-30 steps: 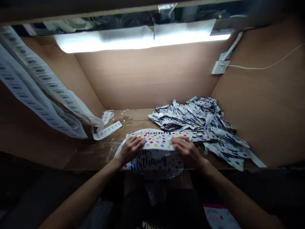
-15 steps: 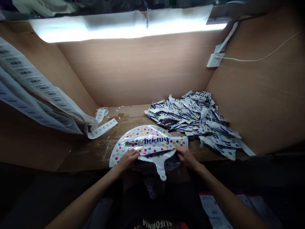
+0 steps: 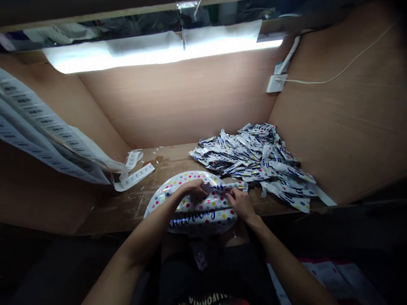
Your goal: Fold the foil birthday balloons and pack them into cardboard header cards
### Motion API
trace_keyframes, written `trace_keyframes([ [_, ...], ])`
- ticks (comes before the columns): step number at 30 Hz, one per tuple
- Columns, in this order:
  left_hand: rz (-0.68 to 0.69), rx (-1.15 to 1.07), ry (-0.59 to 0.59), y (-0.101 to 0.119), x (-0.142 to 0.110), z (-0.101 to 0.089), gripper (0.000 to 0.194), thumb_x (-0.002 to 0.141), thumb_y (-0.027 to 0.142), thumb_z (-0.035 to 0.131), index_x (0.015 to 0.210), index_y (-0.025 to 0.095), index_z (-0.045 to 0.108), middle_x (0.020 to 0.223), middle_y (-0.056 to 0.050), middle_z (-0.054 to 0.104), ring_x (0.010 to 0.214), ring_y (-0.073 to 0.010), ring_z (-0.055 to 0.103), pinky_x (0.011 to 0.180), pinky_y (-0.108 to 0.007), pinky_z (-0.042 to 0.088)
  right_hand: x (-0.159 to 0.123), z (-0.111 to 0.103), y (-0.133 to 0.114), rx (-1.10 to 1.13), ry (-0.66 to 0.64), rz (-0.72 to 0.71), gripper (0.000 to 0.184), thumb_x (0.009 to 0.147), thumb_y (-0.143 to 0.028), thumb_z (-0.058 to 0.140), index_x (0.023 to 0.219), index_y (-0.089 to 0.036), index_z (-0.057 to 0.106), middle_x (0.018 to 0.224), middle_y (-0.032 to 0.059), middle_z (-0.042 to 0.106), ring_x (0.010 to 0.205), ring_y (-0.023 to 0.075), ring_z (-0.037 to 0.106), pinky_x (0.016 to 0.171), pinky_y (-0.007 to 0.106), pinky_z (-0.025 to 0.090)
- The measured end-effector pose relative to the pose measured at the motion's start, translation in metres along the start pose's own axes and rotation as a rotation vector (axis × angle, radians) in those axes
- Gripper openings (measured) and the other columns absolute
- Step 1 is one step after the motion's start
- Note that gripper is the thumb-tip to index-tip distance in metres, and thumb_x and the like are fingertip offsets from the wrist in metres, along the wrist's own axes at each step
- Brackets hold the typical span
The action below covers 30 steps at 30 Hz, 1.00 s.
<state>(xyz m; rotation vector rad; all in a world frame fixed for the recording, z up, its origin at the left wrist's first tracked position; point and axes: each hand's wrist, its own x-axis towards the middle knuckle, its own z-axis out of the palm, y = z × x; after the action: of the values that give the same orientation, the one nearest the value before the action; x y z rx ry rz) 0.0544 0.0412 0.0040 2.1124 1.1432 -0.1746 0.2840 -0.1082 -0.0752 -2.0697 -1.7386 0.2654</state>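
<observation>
A flat, white foil balloon (image 3: 193, 207) with coloured dots and blue lettering lies partly folded at the table's front edge. Beneath it, the rounded outline of dotted foil (image 3: 162, 190) shows on the left; whether this is a separate balloon I cannot tell. My left hand (image 3: 195, 187) reaches across the foil, its fingers curled and gripping the upper folded part near the lettering. On the right, my right hand (image 3: 239, 201) pinches the same balloon near its folded right end. My left hand and forearm cover part of the print.
A heap of folded dotted foil balloons (image 3: 248, 154) lies right of centre on the table (image 3: 162, 159). Long strips of barcode labels (image 3: 41, 116) hang at left, their end (image 3: 135, 177) on the table. A lamp (image 3: 152, 51) spans the top; a power socket (image 3: 276, 83) sits at right.
My left hand has moved up and right from the lower edge to the upper fold. The lower flap with its white tail has turned under, and "birthday" lettering now shows.
</observation>
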Motion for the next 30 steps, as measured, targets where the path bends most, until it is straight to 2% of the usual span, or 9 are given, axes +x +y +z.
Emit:
trace_keyframes([
  [2, 0.072, -0.127, -0.006, 0.004, -0.022, 0.001, 0.034, 0.079, 0.044, 0.075, 0.098, 0.016, 0.077, 0.094, -0.007, 0.080, 0.085, -0.0249, 0.074, 0.074, -0.030, 0.057, -0.010, -0.006, 0.000, 0.235, 0.301, 0.076, 0.041, 0.100, -0.053, 0.053, 0.117, -0.017, 0.064, 0.122, 0.0196, 0.069, 0.121, 0.0331, 0.059, 0.106, 0.046, 0.044],
  [4, 0.167, -0.409, 0.057, 0.009, -0.047, 0.008, 0.037, 0.083, 0.045, 0.073, 0.106, 0.016, 0.076, 0.106, -0.008, 0.079, 0.093, -0.0244, 0.074, 0.083, -0.032, 0.057, -0.017, -0.009, -0.009, 0.618, 0.425, 0.149, 0.054, 0.093, -0.061, 0.062, 0.124, -0.017, 0.059, 0.126, 0.0209, 0.066, 0.120, 0.0349, 0.060, 0.103, 0.049, 0.048],
  [7, 0.217, -0.903, 0.220, 0.020, -0.076, 0.034, 0.042, 0.076, 0.044, 0.083, 0.106, 0.015, 0.075, 0.105, -0.010, 0.079, 0.091, -0.0247, 0.074, 0.084, -0.035, 0.058, -0.021, -0.016, -0.037, 1.204, -0.016, 0.124, 0.061, 0.083, -0.064, 0.074, 0.124, -0.021, 0.059, 0.112, 0.0141, 0.072, 0.096, 0.0301, 0.070, 0.082, 0.043, 0.058],
  [10, 0.140, -1.118, 0.360, 0.028, -0.091, 0.062, 0.034, 0.075, 0.040, 0.084, 0.095, 0.015, 0.073, 0.086, -0.005, 0.077, 0.073, -0.0189, 0.070, 0.070, -0.030, 0.057, -0.022, -0.028, -0.058, 1.483, -0.384, 0.092, 0.050, 0.085, -0.055, 0.077, 0.121, -0.022, 0.063, 0.102, 0.0079, 0.076, 0.084, 0.0247, 0.072, 0.076, 0.038, 0.059],
  [15, 0.056, -1.220, 0.470, 0.029, -0.105, 0.089, 0.018, 0.075, 0.030, 0.077, 0.084, 0.016, 0.069, 0.074, -0.001, 0.070, 0.064, -0.0147, 0.063, 0.061, -0.025, 0.052, -0.026, -0.041, -0.052, 1.590, -0.563, 0.095, 0.051, 0.081, -0.039, 0.082, 0.127, -0.027, 0.064, 0.097, 0.0020, 0.077, 0.075, 0.0195, 0.071, 0.072, 0.033, 0.058],
  [19, 0.034, -1.254, 0.403, 0.023, -0.110, 0.091, 0.019, 0.071, 0.030, 0.078, 0.081, 0.017, 0.069, 0.070, -0.001, 0.067, 0.065, -0.0161, 0.064, 0.063, -0.028, 0.053, -0.026, -0.022, -0.043, 1.577, -0.408, 0.187, 0.015, 0.074, -0.029, 0.079, 0.079, -0.019, 0.069, 0.064, -0.0028, 0.065, 0.053, 0.0117, 0.056, 0.050, 0.022, 0.044],
  [23, -0.005, -1.337, 0.285, 0.019, -0.114, 0.091, 0.037, 0.082, 0.053, 0.069, 0.098, 0.020, 0.070, 0.081, -0.005, 0.072, 0.072, -0.0194, 0.069, 0.068, -0.032, 0.057, -0.023, -0.005, -0.041, 1.556, -0.213, 0.223, 0.010, 0.073, -0.022, 0.067, 0.066, -0.021, 0.060, 0.053, -0.0062, 0.052, 0.046, 0.0098, 0.045, 0.043, 0.020, 0.033],
  [27, 0.054, -1.189, 0.054, 0.017, -0.120, 0.108, 0.040, 0.080, 0.047, 0.080, 0.104, 0.016, 0.072, 0.094, -0.009, 0.076, 0.084, -0.0227, 0.072, 0.078, -0.033, 0.057, -0.021, -0.008, -0.038, 1.465, -0.155, 0.195, 0.013, 0.079, -0.031, 0.069, 0.089, -0.023, 0.068, 0.067, -0.0043, 0.062, 0.055, 0.0116, 0.052, 0.049, 0.021, 0.040],
  [30, 0.051, -1.156, 0.131, 0.015, -0.120, 0.124, 0.037, 0.082, 0.044, 0.080, 0.103, 0.014, 0.073, 0.097, -0.009, 0.077, 0.084, -0.0225, 0.071, 0.079, -0.033, 0.057, -0.030, -0.012, -0.034, 1.509, -0.359, 0.258, 0.046, 0.085, -0.051, 0.071, 0.124, -0.029, 0.061, 0.083, -0.0017, 0.071, 0.061, 0.0147, 0.061, 0.054, 0.024, 0.048],
])
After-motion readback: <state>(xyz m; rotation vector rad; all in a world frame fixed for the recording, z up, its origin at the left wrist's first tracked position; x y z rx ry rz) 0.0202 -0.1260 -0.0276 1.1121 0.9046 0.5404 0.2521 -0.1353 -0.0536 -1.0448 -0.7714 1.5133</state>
